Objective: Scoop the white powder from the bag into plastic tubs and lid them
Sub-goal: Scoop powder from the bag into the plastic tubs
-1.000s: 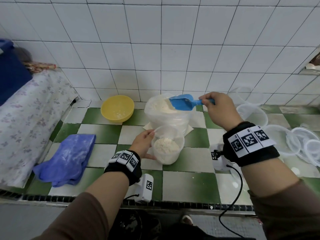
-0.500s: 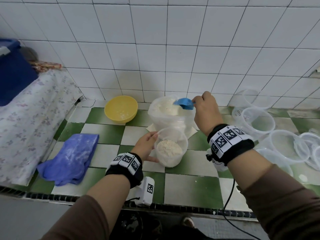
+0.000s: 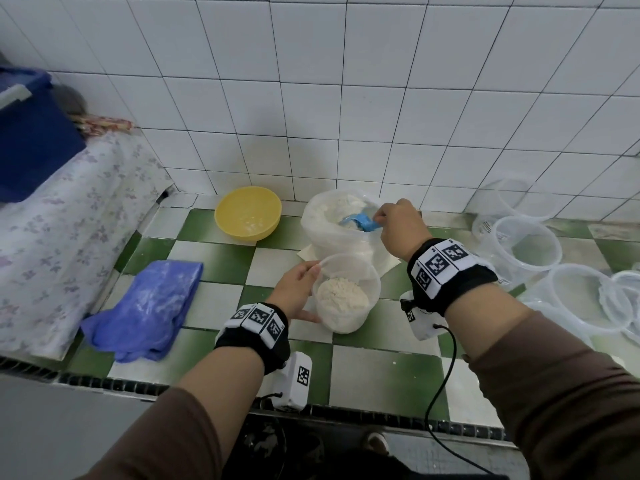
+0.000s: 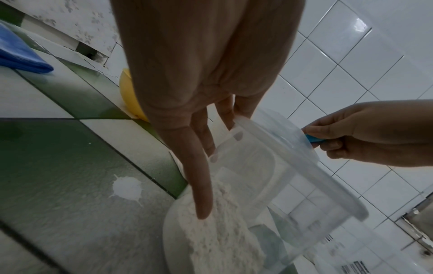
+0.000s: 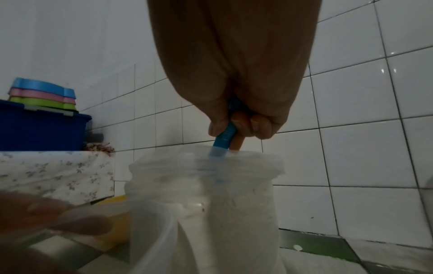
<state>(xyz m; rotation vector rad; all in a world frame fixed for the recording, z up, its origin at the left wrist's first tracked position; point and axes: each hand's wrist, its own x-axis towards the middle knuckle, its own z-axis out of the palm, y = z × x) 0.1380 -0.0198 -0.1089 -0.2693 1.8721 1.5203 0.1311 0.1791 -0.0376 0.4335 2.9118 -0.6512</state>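
A clear plastic bag [image 3: 332,233] of white powder stands by the wall, its mouth open. My right hand [image 3: 381,223] grips the handle of a blue scoop [image 3: 360,221], whose bowl is down inside the bag in the powder. In the right wrist view the scoop handle [image 5: 223,137] goes past the bag's rolled rim [image 5: 203,166]. In front of the bag stands a clear tub [image 3: 360,271] with a mound of powder [image 3: 341,299] in it. My left hand [image 3: 308,292] holds the tub's left side, thumb low by the base and fingers [image 4: 203,140] at the rim.
A yellow bowl [image 3: 247,213] sits left of the bag, a blue cloth [image 3: 145,306] nearer the counter's front left. Several empty clear tubs [image 3: 526,244] and lids [image 3: 627,299] crowd the right. A floral cover [image 3: 52,244] and a blue box [image 3: 31,140] stand left.
My right hand has lowered the blue scoop from above the bag's mouth down into the powder. The left hand has stayed on the tub.
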